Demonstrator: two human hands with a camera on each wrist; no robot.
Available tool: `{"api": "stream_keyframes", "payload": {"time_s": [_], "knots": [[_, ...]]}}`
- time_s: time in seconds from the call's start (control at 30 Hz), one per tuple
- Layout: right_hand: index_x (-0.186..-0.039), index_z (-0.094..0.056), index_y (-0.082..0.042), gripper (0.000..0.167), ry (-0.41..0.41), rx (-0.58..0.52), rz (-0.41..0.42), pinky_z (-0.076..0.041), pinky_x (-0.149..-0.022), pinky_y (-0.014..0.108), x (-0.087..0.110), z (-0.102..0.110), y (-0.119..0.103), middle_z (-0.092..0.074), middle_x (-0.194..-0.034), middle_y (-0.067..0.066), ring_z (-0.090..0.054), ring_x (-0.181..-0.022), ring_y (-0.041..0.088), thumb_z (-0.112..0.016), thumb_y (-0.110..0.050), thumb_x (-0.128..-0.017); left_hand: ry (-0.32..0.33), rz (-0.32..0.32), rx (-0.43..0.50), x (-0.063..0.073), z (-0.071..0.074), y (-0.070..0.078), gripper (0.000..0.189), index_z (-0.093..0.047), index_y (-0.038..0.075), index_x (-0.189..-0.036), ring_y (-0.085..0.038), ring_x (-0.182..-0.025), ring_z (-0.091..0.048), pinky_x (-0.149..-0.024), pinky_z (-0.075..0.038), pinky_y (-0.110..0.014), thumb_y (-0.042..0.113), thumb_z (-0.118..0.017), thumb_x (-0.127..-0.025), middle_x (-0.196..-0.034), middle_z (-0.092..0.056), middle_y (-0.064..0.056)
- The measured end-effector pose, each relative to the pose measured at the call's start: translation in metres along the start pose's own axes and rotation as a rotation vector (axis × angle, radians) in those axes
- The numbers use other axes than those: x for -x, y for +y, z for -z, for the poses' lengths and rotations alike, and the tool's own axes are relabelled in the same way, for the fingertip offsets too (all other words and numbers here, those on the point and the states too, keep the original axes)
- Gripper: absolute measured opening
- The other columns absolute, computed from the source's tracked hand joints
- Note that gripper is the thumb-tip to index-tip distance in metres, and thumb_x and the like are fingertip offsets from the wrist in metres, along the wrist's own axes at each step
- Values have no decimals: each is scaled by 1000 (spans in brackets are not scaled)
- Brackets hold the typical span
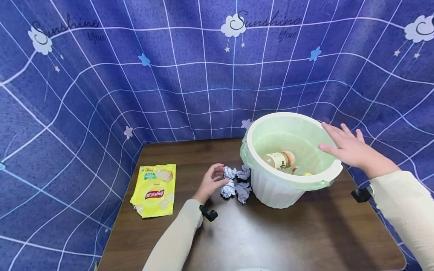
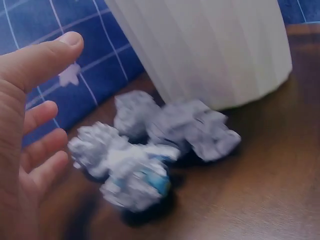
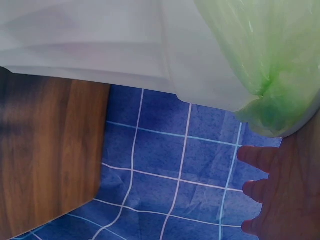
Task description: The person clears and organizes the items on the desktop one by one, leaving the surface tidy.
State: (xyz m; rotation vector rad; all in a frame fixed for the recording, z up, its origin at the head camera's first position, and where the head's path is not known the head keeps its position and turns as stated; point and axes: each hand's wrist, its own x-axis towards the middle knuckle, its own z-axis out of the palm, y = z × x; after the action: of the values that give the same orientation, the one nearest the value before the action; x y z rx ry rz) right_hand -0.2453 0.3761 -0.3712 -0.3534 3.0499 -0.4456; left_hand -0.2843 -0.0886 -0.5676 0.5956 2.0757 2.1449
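Observation:
My left hand is beside several crumpled paper balls, its fingers loosely bent and apart from the thumb. In the left wrist view nothing lies in that hand, and the balls sit just past its fingers. A white bin with a pale green liner bag stands right of the paper. Over the bin's right rim, my right hand is spread with extended fingers; whether it touches the rim is unclear. A labelled bottle lies inside the bin, near a partly hidden red and yellow item.
A yellow Lay's chip bag lies flat on the left of the brown wooden table. A blue checked curtain hangs behind and along the sides. Part of a white object shows at the front edge.

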Motion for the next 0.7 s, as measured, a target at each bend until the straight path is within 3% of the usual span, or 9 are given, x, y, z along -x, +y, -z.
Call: {"api": "stream_keyframes", "payload": {"time_s": [0.17,0.33,0.7], "knots": [[-163,-5,-11,82,0,-23,5,13,-106,80,-1,-1,1,-14,-166,23,1,-146,60,-44,-51,-104,-21,33,19,8,-5,-21,69,-38,-19,-138,-64,-129,-37,-112,-26,-71,-13,-76,-80,-135,-41,-48],[-163,-3,-11,81,1,-28,5,13,-106,79,-1,-2,2,-13,-166,23,1,-146,60,-44,-50,-104,-11,50,-23,15,-10,-36,70,-41,-18,-136,-61,-128,-41,-112,-28,-68,-13,-79,-77,-135,-46,-44],[-163,-5,-10,82,1,-41,2,13,-107,78,1,0,1,-14,-166,23,1,-147,58,-44,-51,-104,-45,13,-65,24,-16,-47,73,-40,-22,-135,-60,-128,-40,-114,-25,-65,-17,-79,-73,-137,-44,-43]]}}
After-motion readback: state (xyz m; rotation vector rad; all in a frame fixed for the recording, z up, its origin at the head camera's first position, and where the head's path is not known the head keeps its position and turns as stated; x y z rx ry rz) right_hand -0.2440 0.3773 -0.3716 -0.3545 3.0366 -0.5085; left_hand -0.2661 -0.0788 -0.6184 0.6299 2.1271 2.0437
